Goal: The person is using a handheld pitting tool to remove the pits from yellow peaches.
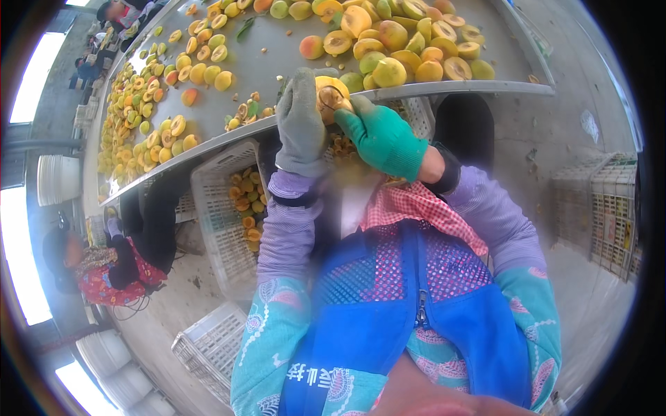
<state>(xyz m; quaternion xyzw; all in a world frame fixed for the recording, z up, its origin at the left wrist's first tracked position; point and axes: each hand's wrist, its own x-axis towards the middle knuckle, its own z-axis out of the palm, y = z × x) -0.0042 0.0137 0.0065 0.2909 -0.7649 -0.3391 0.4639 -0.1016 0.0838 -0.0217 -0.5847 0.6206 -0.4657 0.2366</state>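
My left hand (303, 125), in a grey glove, holds a yellow-orange apricot half (332, 95) at the near edge of a metal table (260, 67). The fruit's cut face shows a brown hollow. My right hand (384, 136), in a green glove, pinches at the lower right side of the same fruit; a thin curved dark line crosses the cut face, and I cannot tell whether it is a tool. Just beyond both hands lies a pile of whole and halved apricots (390, 71). Scraps and pits (242, 112) lie left of my left hand.
More apricots (130, 104) cover the table's left part. Beneath it stands a plastic crate (223, 208) holding apricot halves. Another crate (208, 343) is on the floor, with stacked crates (598, 208) at right. A co-worker (114, 265) sits at left; white buckets (58, 179) stand behind.
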